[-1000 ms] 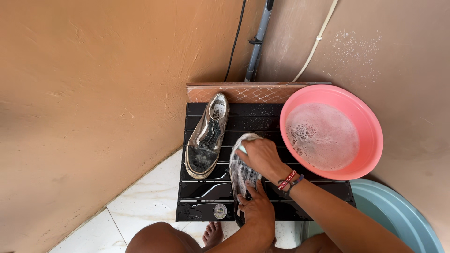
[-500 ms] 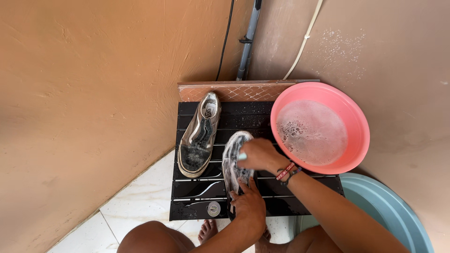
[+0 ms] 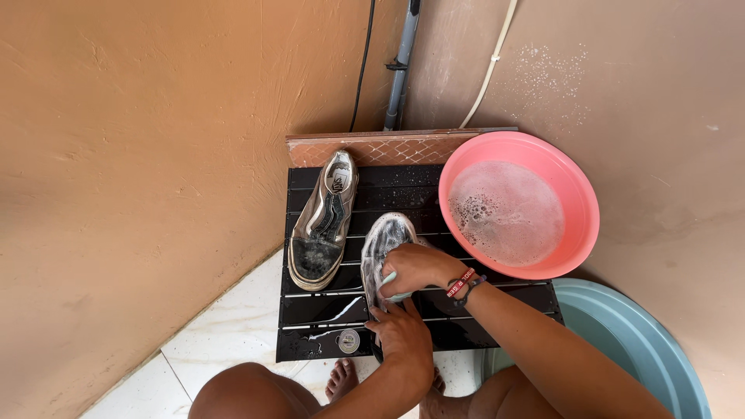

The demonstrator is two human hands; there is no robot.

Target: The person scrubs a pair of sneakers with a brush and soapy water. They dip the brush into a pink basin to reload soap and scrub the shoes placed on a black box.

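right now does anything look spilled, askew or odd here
Nothing is damaged or tipped. Suds are splashed on the wall above the pink basin and streak the black slatted platform. The second shoe lies slightly askew.

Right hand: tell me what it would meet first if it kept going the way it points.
The right hand points left across the soapy shoe. Straight on, it would probably meet the other shoe lying beside it on the black slatted mat; depth is unclear.
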